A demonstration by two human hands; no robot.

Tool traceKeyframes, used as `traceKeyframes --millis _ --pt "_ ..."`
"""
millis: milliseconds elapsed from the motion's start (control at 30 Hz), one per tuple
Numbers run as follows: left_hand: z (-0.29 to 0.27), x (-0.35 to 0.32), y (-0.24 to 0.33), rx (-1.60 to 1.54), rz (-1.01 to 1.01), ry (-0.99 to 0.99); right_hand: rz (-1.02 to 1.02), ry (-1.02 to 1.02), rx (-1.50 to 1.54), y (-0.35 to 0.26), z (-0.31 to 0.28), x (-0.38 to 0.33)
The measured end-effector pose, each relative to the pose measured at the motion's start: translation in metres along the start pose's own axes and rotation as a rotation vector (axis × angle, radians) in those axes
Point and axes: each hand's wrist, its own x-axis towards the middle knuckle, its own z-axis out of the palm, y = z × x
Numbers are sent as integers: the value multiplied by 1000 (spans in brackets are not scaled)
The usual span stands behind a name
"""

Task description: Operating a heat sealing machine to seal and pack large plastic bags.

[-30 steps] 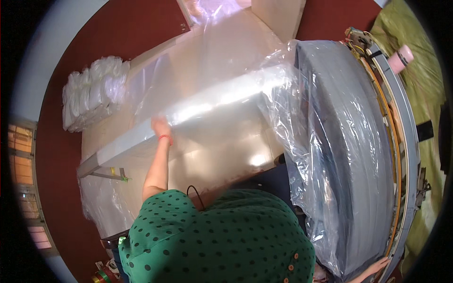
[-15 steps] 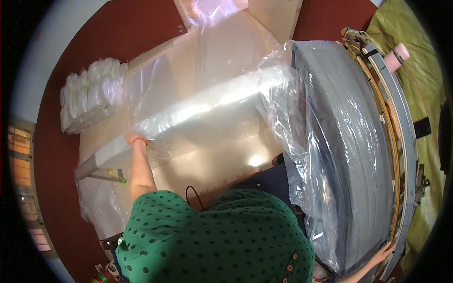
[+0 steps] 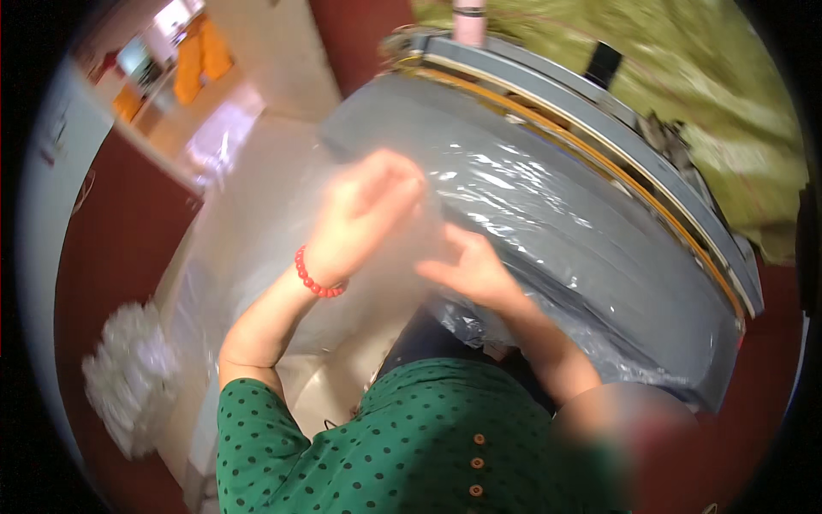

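Observation:
My left hand (image 3: pixel 368 206), with a red bead bracelet (image 3: pixel 318 276) at its wrist, is raised over the hazy clear plastic film (image 3: pixel 265 197). Its fingers are curled and look closed on the film, though motion blurs them. My right hand (image 3: pixel 471 270) is just to the right and a little nearer, thumb and fingers apart, close to the edge of a grey padded surface (image 3: pixel 514 184) covered in shiny clear plastic. Its fingertips are soft in the haze, and I see nothing held in them.
A long curved metal bar (image 3: pixel 556 94) with an orange strip runs along the far side. On it stand a pink cylinder (image 3: pixel 469 24) and a flat black object (image 3: pixel 604 64). Yellow-green sheeting (image 3: pixel 719 103) lies beyond. Bundled clear plastic (image 3: pixel 133 377) sits at left; red floor (image 3: pixel 120 231) borders it.
The view has swung right. My left hand has left the far left edge of the film, and my right hand has left the bar's near end; both are now close together in the middle.

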Motion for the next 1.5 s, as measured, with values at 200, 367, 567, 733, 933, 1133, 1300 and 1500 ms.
traceKeyframes --millis 200,367,567,733,933,1133,1300,1500 --pt "50 69 15 273 424 -359 174 257 169 -54 -62 -41" --pt "101 96 28 311 -29 -770 -97 330 16 -75 -104 -91" --pt "108 156 60 -166 246 -167 309 358 -752 -53 -184 -269" --pt "138 175 13 -104 180 -260 355 1511 -604 -101 -238 -447" --pt "204 186 -82 51 -59 -394 -222 1613 -572 -97 -267 -486" --pt "216 183 -152 155 -261 -406 498 1755 -521 -37 -271 -505" --pt "224 180 -146 113 -236 -420 578 1710 -468 -26 -251 -531" --pt "235 176 -141 253 -236 -489 698 1701 -532 -29 -241 -547"
